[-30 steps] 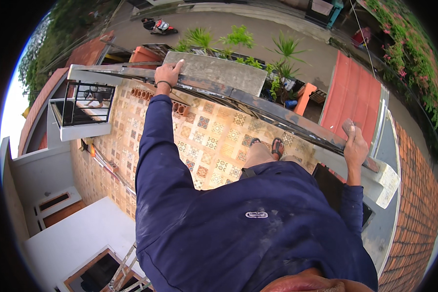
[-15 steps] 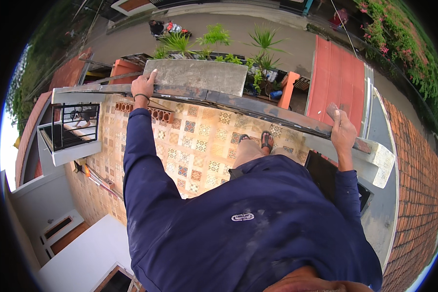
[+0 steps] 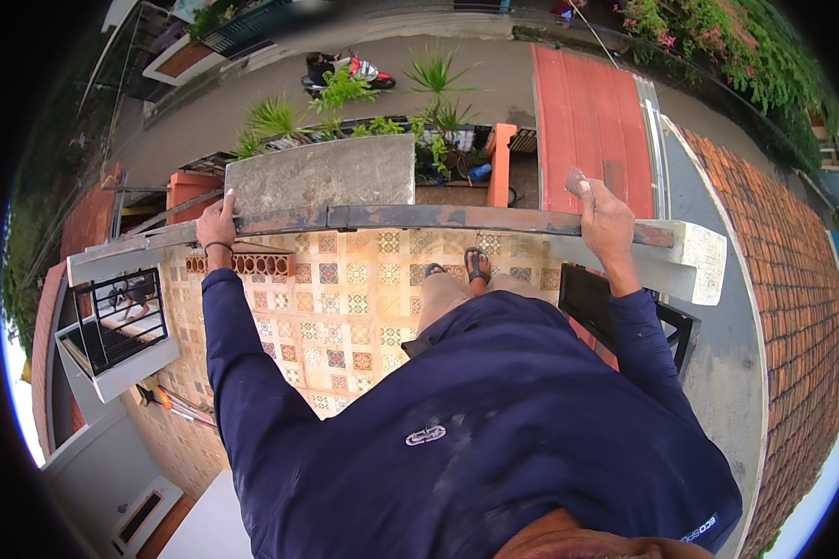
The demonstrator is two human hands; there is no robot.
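My left hand (image 3: 216,222) grips the long dark metal rail (image 3: 391,220), which has patchy rust-coloured marks, beside a grey slab (image 3: 317,177) lying along its far side. My right hand (image 3: 608,225) is closed on a small grey-brown pad (image 3: 577,182) at the rail's right part, near the white post end (image 3: 697,261); what exactly the pad is, I cannot tell. Below the rail are patterned floor tiles (image 3: 331,303), with my sandalled foot (image 3: 477,268) on them.
A black-barred opening (image 3: 116,317) is at left, a terracotta perforated block (image 3: 252,265) under the rail. Beyond lie plants (image 3: 438,79), a street (image 3: 475,61) with a rider on a scooter (image 3: 350,76), and a red roof (image 3: 587,121). Tiled roofing (image 3: 778,345) slopes at right.
The view has turned, so the rail now runs nearly level. The scooter has moved rightward along the street past the plants. Both my hands still hold what they held.
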